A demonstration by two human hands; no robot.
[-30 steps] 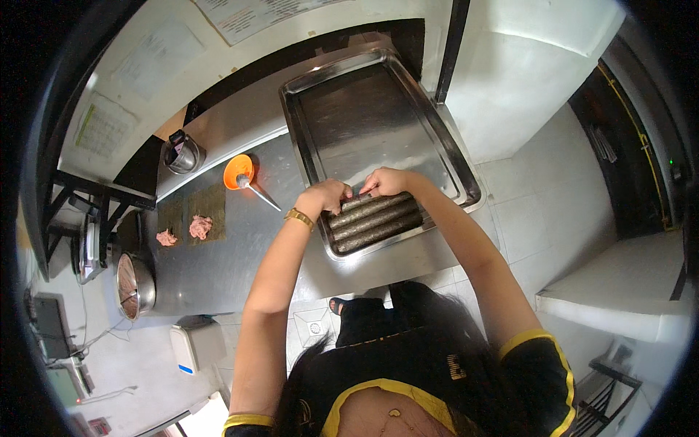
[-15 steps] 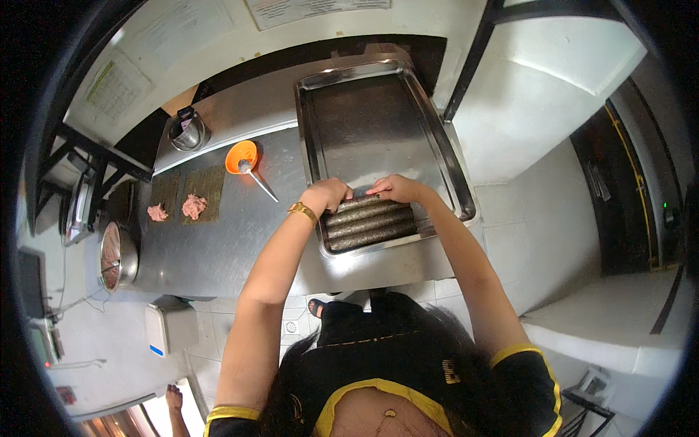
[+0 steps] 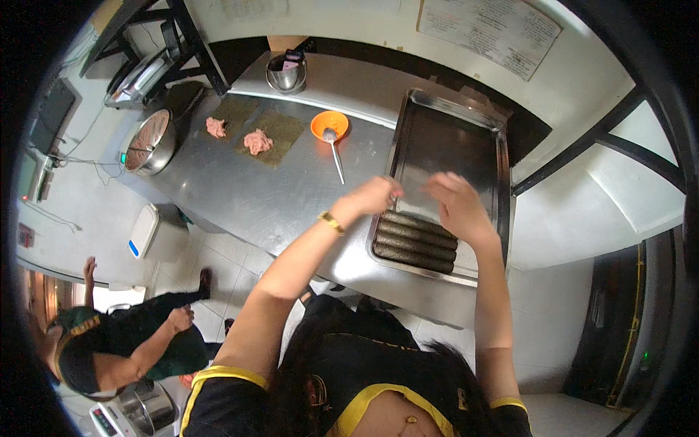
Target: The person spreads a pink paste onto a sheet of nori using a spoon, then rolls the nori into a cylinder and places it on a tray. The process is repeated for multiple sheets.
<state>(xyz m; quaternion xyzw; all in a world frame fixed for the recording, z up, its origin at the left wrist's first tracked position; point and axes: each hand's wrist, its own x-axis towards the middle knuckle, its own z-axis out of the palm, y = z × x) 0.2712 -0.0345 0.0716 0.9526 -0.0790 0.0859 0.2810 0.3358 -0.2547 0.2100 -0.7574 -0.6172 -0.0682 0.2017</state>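
Several dark green seaweed rolls [image 3: 415,241] lie side by side at the near end of a large metal tray [image 3: 501,175]. Over the tray's left edge, just above the rolls, is my left hand [image 3: 373,195], its fingers curled in and nothing showing in them. My right hand [image 3: 466,211] hovers over the right end of the rolls, fingers stretched out and a little blurred, holding nothing. To the left on the steel table, a lump of pink minced filling [image 3: 258,142] sits on a flat seaweed sheet [image 3: 286,149]; a second lump [image 3: 215,127] rests on another sheet.
An orange bowl [image 3: 321,132] with a spoon [image 3: 336,156] stands left of the tray. Farther left is a steel mixing bowl [image 3: 166,149] with pink filling residue. A small metal pail [image 3: 285,79] stands at the back. Another person [image 3: 135,349] is at lower left, near a scale [image 3: 109,422].
Both hands have come away from the farthest roll; my right hand has lifted and its fingers have straightened. The view has swung left, bringing another person into sight.
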